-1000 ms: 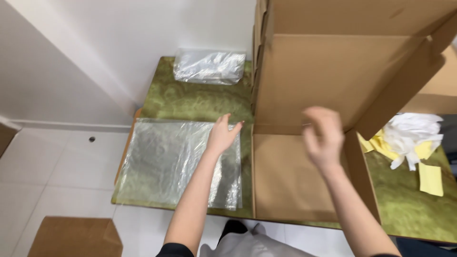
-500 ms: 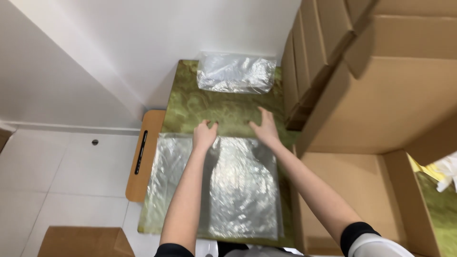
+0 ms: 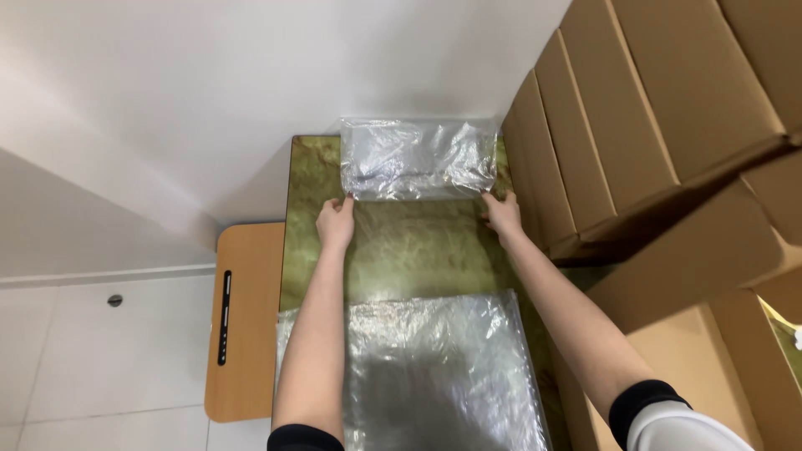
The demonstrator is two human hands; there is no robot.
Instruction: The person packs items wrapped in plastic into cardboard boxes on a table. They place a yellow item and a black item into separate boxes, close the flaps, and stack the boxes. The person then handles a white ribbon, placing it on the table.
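Both hands (image 3: 335, 222) (image 3: 504, 211) grip far plastic stack's (image 3: 418, 157) near corners.

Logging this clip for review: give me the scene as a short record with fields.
Surface: green marbled table
Left hand: at the near left corner of the far plastic bag stack
Right hand: at its near right corner
Grip: cannot tell if pinched or only touching
Near the body: second plastic bag stack
Right side: stacked cardboard boxes
Left side: wooden stool

Stacked brown cardboard boxes (image 3: 660, 125) fill the right of the frame. A wooden board (image 3: 242, 326) lies lower left, beside the green worktop (image 3: 409, 250). White wall (image 3: 167, 100) above.
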